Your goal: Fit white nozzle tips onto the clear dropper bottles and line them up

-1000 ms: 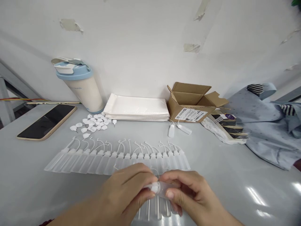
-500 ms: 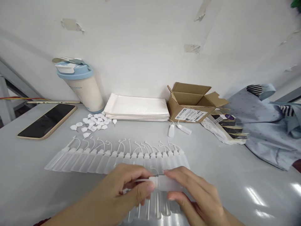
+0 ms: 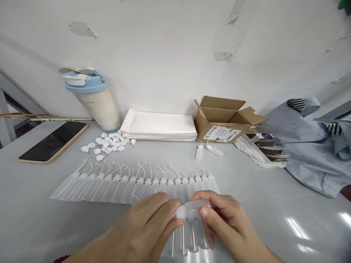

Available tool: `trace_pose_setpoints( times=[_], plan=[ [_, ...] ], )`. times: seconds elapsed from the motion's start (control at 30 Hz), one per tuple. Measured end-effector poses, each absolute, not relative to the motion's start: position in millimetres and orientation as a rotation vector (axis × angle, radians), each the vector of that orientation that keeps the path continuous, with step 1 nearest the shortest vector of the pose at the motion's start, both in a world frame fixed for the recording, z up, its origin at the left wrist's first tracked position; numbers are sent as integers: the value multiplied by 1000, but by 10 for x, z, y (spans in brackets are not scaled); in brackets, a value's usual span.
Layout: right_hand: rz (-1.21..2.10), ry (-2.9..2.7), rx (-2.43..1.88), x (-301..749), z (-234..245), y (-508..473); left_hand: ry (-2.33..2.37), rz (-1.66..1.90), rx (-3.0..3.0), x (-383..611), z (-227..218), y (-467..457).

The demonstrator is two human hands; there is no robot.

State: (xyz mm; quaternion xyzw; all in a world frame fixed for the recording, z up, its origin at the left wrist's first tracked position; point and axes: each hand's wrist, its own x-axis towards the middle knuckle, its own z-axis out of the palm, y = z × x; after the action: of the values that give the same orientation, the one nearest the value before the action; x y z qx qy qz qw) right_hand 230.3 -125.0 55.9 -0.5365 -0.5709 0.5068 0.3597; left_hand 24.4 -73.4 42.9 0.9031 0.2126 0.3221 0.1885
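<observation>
Both hands meet low in the middle over one small clear plastic bottle (image 3: 195,207). My right hand (image 3: 223,223) pinches its body between thumb and fingers. My left hand (image 3: 149,228) is closed on its white cap (image 3: 181,212) at the bottle's left end. Just beyond the hands lies a long row of the same clear bottles (image 3: 131,184), side by side, their tethered caps pointing away from me. A few more bottles (image 3: 186,237) lie under my hands.
A pile of loose white caps (image 3: 108,143) sits behind the row. Further back stand a blue-lidded tumbler (image 3: 91,98), a stack of white padded envelopes (image 3: 159,126), an open cardboard box (image 3: 225,118), two single bottles (image 3: 207,150). A phone (image 3: 53,140) lies left, cloth (image 3: 309,142) right.
The bottle stays between both hands. The right hand has shifted its grip along the bottle's body while the left fingers worked at the cap; both hands sit slightly lower than half a second ago.
</observation>
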Motion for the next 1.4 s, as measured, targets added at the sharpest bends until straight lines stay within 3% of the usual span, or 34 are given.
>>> trace_pose_setpoints(
  times=[0.23, 0.5, 0.73, 0.97, 1.17, 1.4],
  plan=[
    [1301, -1298, -1388, 2401, 582, -1136, 725, 907, 2371, 262, 382, -668],
    [527, -1228, -1775, 2781, 373, -802, 1155, 847, 2147, 199, 485, -639],
    [251, -1239, -1959, 3180, 86, -562, 1235, 934, 2169, 113, 437, -399],
    [58, -1500, -1923, 3105, 147, -607, 1450, 666, 2511, -194, 389, 195],
    [30, -1583, -1869, 3035, 351, -750, 1690, 408, 2511, -506, 599, 384],
    [314, -1612, -2044, 3106, 511, -822, 2084, 145, 2324, -834, 718, 433]
  ],
)
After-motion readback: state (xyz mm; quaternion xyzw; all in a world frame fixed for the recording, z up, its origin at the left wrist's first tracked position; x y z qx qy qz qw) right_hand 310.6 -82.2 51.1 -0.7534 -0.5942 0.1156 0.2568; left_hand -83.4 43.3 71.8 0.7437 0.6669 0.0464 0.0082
